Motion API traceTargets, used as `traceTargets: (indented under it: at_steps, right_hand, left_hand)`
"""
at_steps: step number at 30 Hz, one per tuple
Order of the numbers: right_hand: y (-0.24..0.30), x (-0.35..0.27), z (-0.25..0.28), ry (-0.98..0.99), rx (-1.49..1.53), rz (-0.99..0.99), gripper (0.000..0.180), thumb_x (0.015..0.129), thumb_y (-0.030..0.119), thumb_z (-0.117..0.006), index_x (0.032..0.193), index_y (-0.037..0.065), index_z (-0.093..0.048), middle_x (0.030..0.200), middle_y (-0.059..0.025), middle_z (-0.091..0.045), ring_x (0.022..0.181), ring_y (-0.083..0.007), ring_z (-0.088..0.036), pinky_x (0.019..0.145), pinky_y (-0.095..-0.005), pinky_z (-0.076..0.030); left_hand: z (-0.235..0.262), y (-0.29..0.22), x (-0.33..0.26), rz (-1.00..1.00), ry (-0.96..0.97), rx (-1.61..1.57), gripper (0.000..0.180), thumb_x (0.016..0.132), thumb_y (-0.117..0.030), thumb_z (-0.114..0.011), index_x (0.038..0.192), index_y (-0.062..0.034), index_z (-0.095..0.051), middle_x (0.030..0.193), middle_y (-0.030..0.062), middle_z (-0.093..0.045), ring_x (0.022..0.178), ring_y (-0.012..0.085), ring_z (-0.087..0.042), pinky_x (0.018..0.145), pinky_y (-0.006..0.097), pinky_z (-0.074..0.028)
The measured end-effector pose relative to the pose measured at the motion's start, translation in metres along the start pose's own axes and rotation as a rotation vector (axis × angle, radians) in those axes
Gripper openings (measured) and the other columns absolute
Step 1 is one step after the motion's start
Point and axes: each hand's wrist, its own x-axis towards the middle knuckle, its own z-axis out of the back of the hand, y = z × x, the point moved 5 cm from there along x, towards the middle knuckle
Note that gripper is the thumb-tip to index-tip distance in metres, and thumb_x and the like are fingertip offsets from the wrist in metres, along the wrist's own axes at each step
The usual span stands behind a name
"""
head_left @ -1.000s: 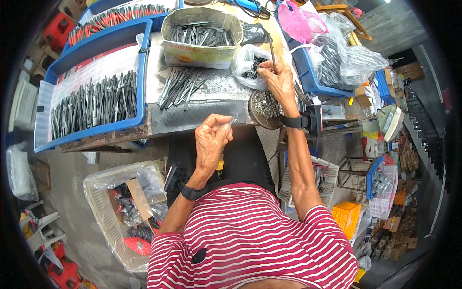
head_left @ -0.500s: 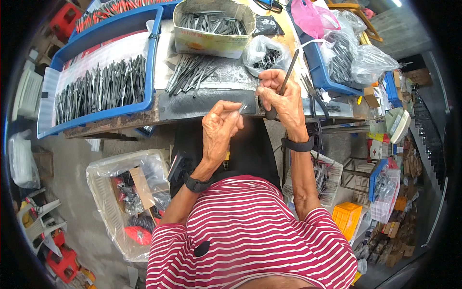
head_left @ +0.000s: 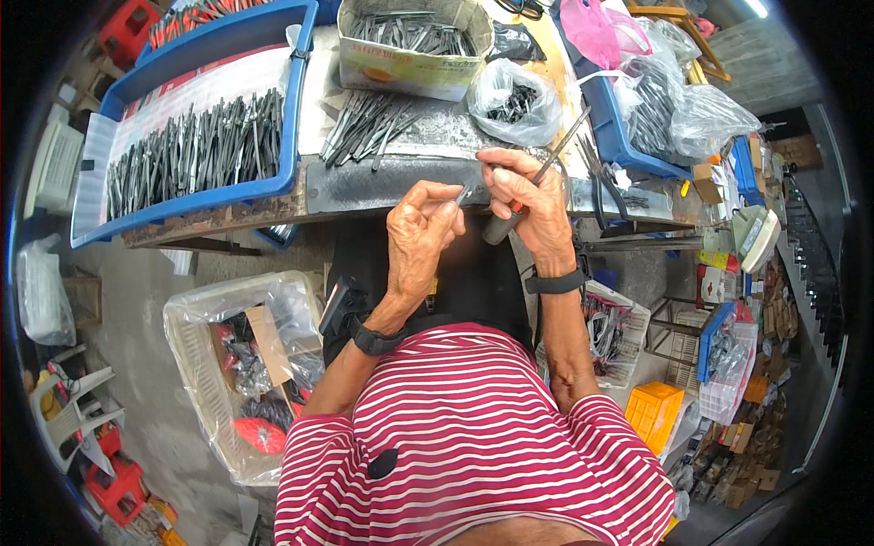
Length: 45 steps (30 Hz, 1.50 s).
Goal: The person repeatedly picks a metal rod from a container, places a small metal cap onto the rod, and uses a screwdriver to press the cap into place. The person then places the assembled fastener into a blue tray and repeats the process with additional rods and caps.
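My left hand (head_left: 421,235) pinches a small shiny metal piece (head_left: 465,195) between thumb and fingertips; its exact kind is too small to make out. Just beside it, my right hand (head_left: 537,207) is closed round a long thin-shafted tool. The tool's dark handle (head_left: 497,230) points down toward my lap, with a bit of red near it, and its shaft (head_left: 571,136) slants up and right past the knuckles. Both hands hover at the bench's front edge. Beyond them lie a loose pile of dark metal strips (head_left: 366,127) and a clear bag of small black parts (head_left: 516,105).
A blue tray (head_left: 296,136) full of dark strips stands left, a cardboard box (head_left: 401,75) of similar strips at the back. Pliers (head_left: 601,182) lie right of my right hand, near another blue bin (head_left: 612,127) with bags. A plastic-lined crate (head_left: 196,364) sits on the floor.
My right hand has turned the tool, so its handle shows more and its shaft leans further right. The left hand keeps its pinch; the bench has shifted slightly in view.
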Motion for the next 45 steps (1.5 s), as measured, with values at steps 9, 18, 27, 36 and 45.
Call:
traceTargets:
  at_steps: [9,18,27,36,45]
  right_hand:
    - [-0.009,-0.002,0.004,-0.133,-0.010,-0.004,0.027,0.089,0.017,-0.051,0.100,-0.006,-0.059,0.071,-0.0033,-0.050,0.059,-0.0059,-0.042,0.048,-0.0190,-0.037]
    - [-0.008,-0.005,-0.002,-0.120,-0.093,0.044,0.024,0.090,0.014,-0.049,0.094,-0.007,-0.060,0.069,-0.0040,-0.050,0.061,-0.0072,-0.044,0.048,-0.0203,-0.038]
    - [-0.005,-0.008,-0.007,-0.113,-0.116,-0.002,0.022,0.089,0.011,-0.049,0.092,-0.008,-0.059,0.067,-0.0035,-0.049,0.060,-0.0067,-0.043,0.048,-0.0202,-0.037]
    - [-0.007,-0.009,-0.005,-0.124,-0.150,-0.005,0.021,0.089,0.011,-0.050,0.092,-0.007,-0.059,0.065,-0.0015,-0.048,0.058,-0.0058,-0.042,0.047,-0.0196,-0.036]
    - [-0.013,-0.007,-0.004,-0.122,-0.140,0.008,0.026,0.090,0.015,-0.047,0.089,-0.006,-0.062,0.059,0.0001,-0.046,0.050,-0.0055,-0.042,0.044,-0.0194,-0.037]
  left_hand:
    - [-0.002,0.002,-0.002,-0.013,0.022,0.034,0.015,0.089,-0.005,-0.052,0.102,-0.0005,-0.056,0.069,0.0041,-0.055,0.051,0.0018,-0.036,0.046,0.016,-0.028]
    - [-0.002,0.001,-0.004,-0.024,0.000,0.084,0.013,0.086,-0.003,-0.052,0.098,-0.0006,-0.056,0.066,0.0004,-0.054,0.058,0.0025,-0.044,0.051,0.017,-0.033]
    - [-0.002,0.001,-0.006,-0.064,-0.003,0.129,0.014,0.085,-0.001,-0.054,0.098,0.0008,-0.055,0.072,0.0015,-0.055,0.065,0.0054,-0.050,0.058,0.018,-0.041]
    - [0.000,0.005,-0.006,-0.078,-0.016,0.166,0.015,0.084,-0.001,-0.056,0.098,0.0026,-0.054,0.080,0.0045,-0.059,0.070,0.0080,-0.055,0.065,0.021,-0.046]
    - [0.002,0.008,-0.005,-0.099,-0.016,0.188,0.015,0.083,0.000,-0.056,0.097,0.0029,-0.054,0.080,0.0050,-0.059,0.070,0.0081,-0.056,0.064,0.021,-0.046]
